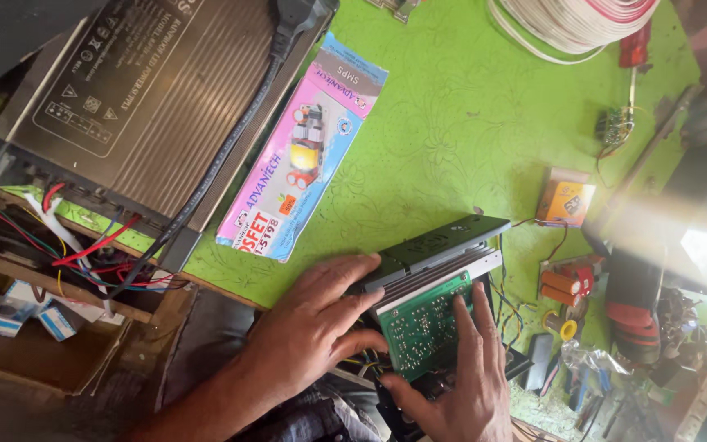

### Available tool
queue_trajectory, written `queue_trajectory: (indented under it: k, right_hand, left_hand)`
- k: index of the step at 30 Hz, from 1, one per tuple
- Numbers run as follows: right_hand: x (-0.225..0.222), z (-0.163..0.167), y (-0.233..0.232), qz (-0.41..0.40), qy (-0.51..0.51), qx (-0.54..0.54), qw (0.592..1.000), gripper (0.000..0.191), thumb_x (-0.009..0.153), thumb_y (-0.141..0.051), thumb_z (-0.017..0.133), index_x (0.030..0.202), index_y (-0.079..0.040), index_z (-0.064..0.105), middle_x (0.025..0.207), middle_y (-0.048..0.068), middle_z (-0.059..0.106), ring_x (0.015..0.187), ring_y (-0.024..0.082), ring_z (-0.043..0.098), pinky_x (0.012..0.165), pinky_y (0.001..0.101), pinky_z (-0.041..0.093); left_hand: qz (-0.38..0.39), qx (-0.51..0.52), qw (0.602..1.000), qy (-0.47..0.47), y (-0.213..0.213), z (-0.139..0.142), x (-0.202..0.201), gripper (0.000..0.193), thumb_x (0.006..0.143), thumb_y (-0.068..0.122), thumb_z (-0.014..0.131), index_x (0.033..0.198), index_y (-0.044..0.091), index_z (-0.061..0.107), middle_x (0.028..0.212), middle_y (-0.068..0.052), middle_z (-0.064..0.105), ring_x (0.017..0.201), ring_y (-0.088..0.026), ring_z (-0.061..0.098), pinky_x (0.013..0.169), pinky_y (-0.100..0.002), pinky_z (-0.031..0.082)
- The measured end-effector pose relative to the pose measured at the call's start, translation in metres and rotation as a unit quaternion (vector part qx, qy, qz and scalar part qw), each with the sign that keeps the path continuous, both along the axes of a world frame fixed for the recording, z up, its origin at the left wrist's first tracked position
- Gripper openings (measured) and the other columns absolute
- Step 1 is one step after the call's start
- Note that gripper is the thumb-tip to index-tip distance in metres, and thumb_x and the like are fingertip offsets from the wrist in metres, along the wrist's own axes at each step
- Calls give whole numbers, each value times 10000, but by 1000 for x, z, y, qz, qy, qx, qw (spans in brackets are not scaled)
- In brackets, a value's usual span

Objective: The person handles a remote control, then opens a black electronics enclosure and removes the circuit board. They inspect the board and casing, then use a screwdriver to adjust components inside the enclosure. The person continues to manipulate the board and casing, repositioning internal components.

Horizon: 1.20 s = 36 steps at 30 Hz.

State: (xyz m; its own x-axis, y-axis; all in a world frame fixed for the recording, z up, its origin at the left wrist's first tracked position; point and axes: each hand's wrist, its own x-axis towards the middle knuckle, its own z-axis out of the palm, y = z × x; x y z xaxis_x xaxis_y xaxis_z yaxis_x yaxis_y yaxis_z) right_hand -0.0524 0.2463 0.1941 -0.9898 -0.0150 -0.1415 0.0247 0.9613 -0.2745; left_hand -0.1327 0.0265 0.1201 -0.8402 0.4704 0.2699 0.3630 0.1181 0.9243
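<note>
A green circuit board (424, 325) is pressed by the right hand (460, 385), fingers spread flat. Its black housing (439, 241) is gripped by the left hand (308, 327).

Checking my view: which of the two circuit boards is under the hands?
The large green circuit board under the right hand; the small circuit board lies untouched, far across the mat.

Electronics repair workshop, shown by a green-covered bench (452, 123) crowded with a metal power supply unit (141, 90), green circuit board (423, 323), coiled white wire (574, 20), loose coloured wiring (83, 245), orange capacitors (562, 286), small parts boxes (10, 315)
</note>
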Motion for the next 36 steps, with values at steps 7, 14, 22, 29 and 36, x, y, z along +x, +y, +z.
queue_trajectory:
  k: [7,14,22,29,36]
  right_hand:
    - [2,-5,-1,-11,23,-24,999,1236,479,-599,921,1423,22,419,1522,407,346,1334,533,501,989,524,508]
    - [5,-6,2,-11,10,-37,999,1279,467,-597,938,1436,35,391,1517,435,297,1341,581,454,992,559,491]
    - [0,-1,-3,-11,7,-26,1000,1228,500,-553,937,1436,46,413,1512,447,316,1367,574,438,1017,560,475]
    - [-6,1,-11,5,45,22,999,1142,547,-620,876,1361,93,510,1446,462,414,1320,553,519,1015,543,486]
    - [-7,-1,-9,15,61,14,998,1151,561,-634,862,1382,87,498,1448,461,418,1299,542,547,1010,548,492]
  left_hand:
    - [-2,9,1000,-11,-1,2,0,548,727,213,880,1181,-5,662,1442,-187,560,1327,-395,541,1079,-475,466]
    - [4,14,1000,-20,-1,3,3,493,728,170,871,1158,9,694,1421,-192,580,1308,-396,560,1055,-470,487]
    - [0,31,999,-41,-1,3,4,437,744,83,847,1149,-4,708,1417,-207,588,1297,-395,581,1031,-447,516]
    - [-11,31,998,-47,-3,6,3,398,816,129,848,1148,-24,689,1435,-201,576,1301,-385,587,1040,-445,515]
    - [-27,21,999,-40,-4,7,2,449,854,155,828,1228,-26,658,1443,-216,554,1310,-400,564,1062,-476,488]
